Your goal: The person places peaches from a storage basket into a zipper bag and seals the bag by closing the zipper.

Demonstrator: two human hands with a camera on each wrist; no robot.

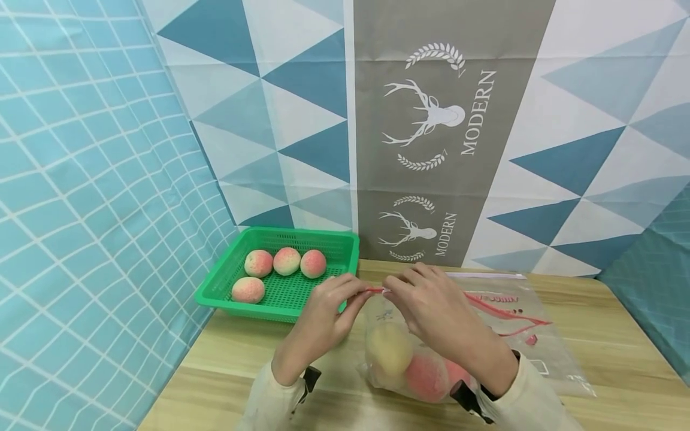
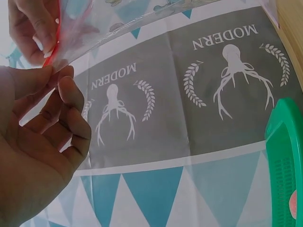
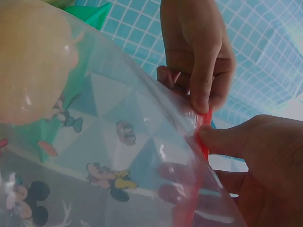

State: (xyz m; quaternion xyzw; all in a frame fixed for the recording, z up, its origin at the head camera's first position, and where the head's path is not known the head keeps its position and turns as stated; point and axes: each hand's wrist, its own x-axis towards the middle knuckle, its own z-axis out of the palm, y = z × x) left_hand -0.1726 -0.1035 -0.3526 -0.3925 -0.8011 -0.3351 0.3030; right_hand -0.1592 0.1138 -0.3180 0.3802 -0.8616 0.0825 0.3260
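Peaches (image 1: 427, 377) sit inside a clear zip bag (image 1: 377, 359) with a red zip strip along its top and printed cartoon figures. My left hand (image 1: 329, 308) pinches the left end of the red strip between thumb and fingertips. Close beside it, my right hand (image 1: 426, 305) pinches the same strip by a small pale slider. In the right wrist view both thumbs press on the red edge of the bag (image 3: 128, 156), and the right fingers show through the plastic. The left wrist view shows the left hand (image 2: 42, 127) with its lower fingers curled loosely.
A green basket (image 1: 280, 308) with several peaches (image 1: 287, 261) stands at the back left of the wooden table (image 1: 215, 371). Another flat clear bag (image 1: 560, 359) with a pale zip edge lies to the right. Patterned cloth (image 1: 302, 120) hangs behind the table.
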